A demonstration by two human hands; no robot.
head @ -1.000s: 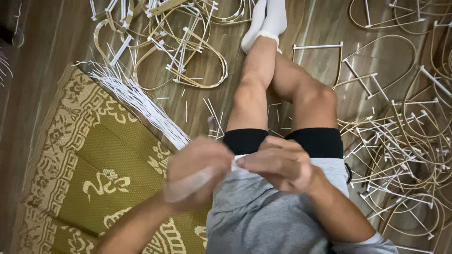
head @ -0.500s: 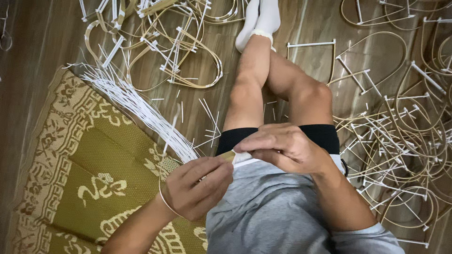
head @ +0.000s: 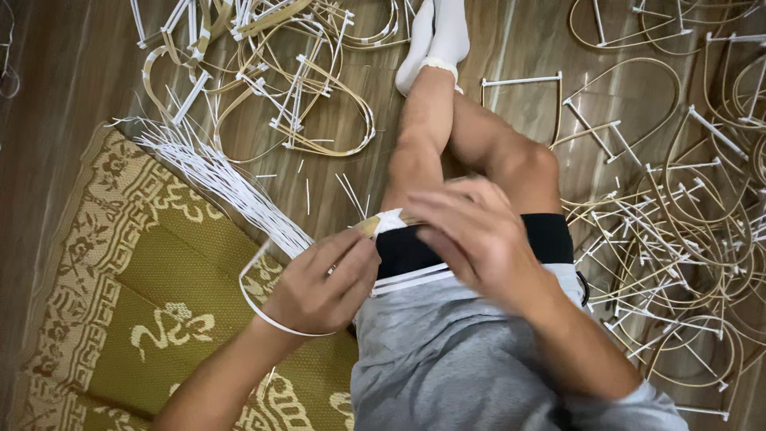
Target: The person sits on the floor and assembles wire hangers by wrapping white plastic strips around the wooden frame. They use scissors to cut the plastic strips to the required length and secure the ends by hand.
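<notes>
White strip [head: 415, 279], thin, flat, taut across lap

Mat [head: 152, 295] on floor [head: 64, 96] at left; strip bundle [head: 223, 179] across its far corner. Looped frames [head: 295, 88] beyond bundle; more frames [head: 678, 239] piled right of legs [head: 447, 144], possibly overlapping.

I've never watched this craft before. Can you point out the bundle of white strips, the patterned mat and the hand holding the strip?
bundle of white strips [head: 231, 183], head view, middle of the fanned bundle.
patterned mat [head: 152, 279], head view, bare green centre.
left hand [head: 323, 279], head view, back of the hand.
</notes>
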